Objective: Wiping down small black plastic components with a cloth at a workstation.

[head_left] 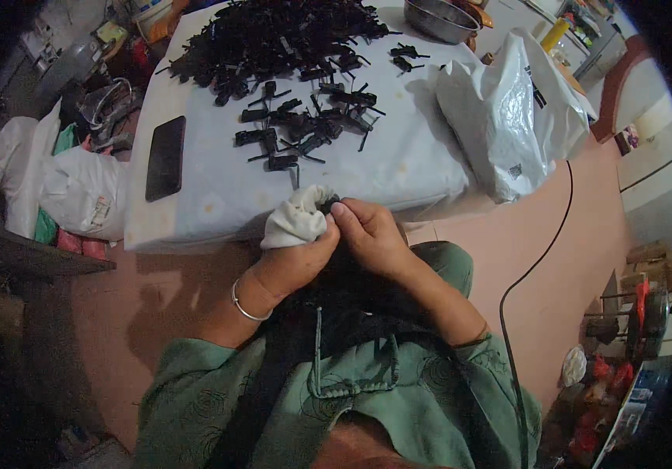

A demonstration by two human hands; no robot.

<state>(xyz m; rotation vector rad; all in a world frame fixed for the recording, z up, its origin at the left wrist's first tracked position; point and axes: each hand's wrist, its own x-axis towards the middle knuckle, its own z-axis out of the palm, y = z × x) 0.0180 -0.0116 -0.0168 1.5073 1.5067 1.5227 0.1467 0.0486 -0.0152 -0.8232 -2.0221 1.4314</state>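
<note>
Just off the near edge of the cloth-covered table (398, 148), my two hands meet around a small black plastic part (328, 205). My right hand (371, 238) pinches it between thumb and fingertips. White cloth, maybe a glove (295, 220), covers the fingers of my left hand (297, 262), which is closed at the part's other side. Cloth and fingers hide most of the part. Ahead of my hands lies a loose group of similar black parts (304, 129) with thin protruding stems. Behind it, a large heap of them (265, 39) covers the far side of the table.
A black phone (166, 159) lies at the table's left. On the right slumps a white plastic sack (500, 117), with a metal bowl (441, 22) behind it. Filled bags (82, 191) stand at the left. A black cable (535, 270) hangs down on my right.
</note>
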